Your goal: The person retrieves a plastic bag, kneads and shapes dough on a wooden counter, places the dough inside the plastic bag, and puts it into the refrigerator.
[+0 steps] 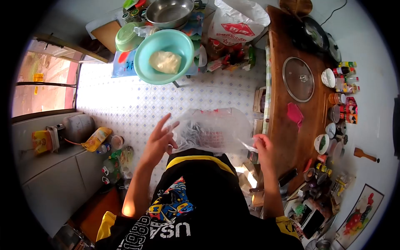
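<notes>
A clear plastic bag (212, 130) is spread in front of my waist, between my two hands. My right hand (261, 143) pinches its right edge, where the plastic is drawn into a thin fold. At the bag's left side is my left hand (160, 135), its fingers apart; whether it touches the plastic I cannot tell. Farther ahead, a pale lump of dough (165, 62) lies in a light green basin (143, 68) on a small table.
A wooden counter (287, 146) on the right carries a glass lid (298, 79), a pink cloth (295, 114), bowls and several bottles. Beside the basin stand a metal bowl (168, 12) and a white shopping bag (237, 25). Bottles stand on the floor at the left.
</notes>
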Motion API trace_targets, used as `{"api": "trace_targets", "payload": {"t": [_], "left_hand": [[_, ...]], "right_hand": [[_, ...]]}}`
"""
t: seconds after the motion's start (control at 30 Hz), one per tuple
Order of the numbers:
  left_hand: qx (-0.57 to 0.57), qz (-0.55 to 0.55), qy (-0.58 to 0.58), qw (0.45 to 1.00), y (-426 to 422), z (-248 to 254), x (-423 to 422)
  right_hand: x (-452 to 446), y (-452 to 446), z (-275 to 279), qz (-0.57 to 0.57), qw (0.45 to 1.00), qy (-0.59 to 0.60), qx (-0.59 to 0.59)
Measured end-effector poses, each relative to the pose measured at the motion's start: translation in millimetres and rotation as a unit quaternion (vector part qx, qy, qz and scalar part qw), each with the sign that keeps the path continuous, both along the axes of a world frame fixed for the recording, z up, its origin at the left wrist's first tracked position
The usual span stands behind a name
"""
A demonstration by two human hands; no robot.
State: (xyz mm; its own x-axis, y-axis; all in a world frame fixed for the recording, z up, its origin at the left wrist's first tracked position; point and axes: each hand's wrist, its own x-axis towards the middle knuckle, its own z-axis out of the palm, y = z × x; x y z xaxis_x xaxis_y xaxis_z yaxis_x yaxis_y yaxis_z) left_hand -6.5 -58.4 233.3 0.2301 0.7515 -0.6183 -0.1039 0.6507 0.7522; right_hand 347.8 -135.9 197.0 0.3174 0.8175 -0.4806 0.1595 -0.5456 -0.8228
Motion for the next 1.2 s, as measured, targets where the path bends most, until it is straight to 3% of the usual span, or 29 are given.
{"api": "trace_targets", "payload": {"t": [0.1, 0.2, 0.3, 0.4, 0.6, 0.7, 0.8, 0.93, 0.97, 1.03, 1.07, 1.13, 1.2], "left_hand": [[0.005, 0.112, -0.13, 0.985, 14, 51, -31], [0.06, 0.175, -0.176, 0.967, 29, 82, -60], [0.091, 0.241, -0.21, 0.943, 56, 100, -92], [0.104, 0.281, -0.216, 0.929, 93, 107, -139], [0.105, 0.306, -0.19, 0.927, 157, 110, -226], [0.092, 0.342, -0.155, 0.922, 184, 111, -252], [0.081, 0.403, -0.119, 0.904, 198, 102, -272], [0.05, 0.463, -0.072, 0.882, 211, 84, -281], [0.037, 0.493, -0.058, 0.867, 213, 81, -280], [0.023, 0.501, -0.047, 0.864, 216, 79, -275], [0.014, 0.506, -0.047, 0.861, 220, 78, -272], [0.015, 0.504, -0.047, 0.862, 229, 81, -262], [0.008, 0.509, -0.037, 0.86, 236, 81, -256]], "right_hand": [[-26, 55, 48, -0.005, 0.997, 0.071, 0.016], [-59, 107, 67, 0.002, 0.991, 0.13, 0.032], [-102, 161, 68, 0.095, 0.985, 0.141, 0.043], [-152, 215, 58, 0.055, 0.973, 0.224, 0.015], [-244, 305, 42, 0.161, 0.958, 0.236, -0.026], [-270, 339, 36, 0.251, 0.9, 0.355, -0.028], [-280, 375, -36, 0.167, 0.926, 0.327, -0.09], [-281, 424, -201, 0.293, 0.951, 0.017, -0.1], [-283, 434, -226, 0.299, 0.948, 0.025, -0.106], [-294, 448, -266, 0.362, 0.913, -0.189, -0.001], [-298, 458, -284, 0.372, 0.912, -0.173, 0.0], [-306, 482, -323, 0.395, 0.864, -0.291, 0.112], [-314, 503, -368, 0.396, 0.884, -0.224, 0.107]]}}
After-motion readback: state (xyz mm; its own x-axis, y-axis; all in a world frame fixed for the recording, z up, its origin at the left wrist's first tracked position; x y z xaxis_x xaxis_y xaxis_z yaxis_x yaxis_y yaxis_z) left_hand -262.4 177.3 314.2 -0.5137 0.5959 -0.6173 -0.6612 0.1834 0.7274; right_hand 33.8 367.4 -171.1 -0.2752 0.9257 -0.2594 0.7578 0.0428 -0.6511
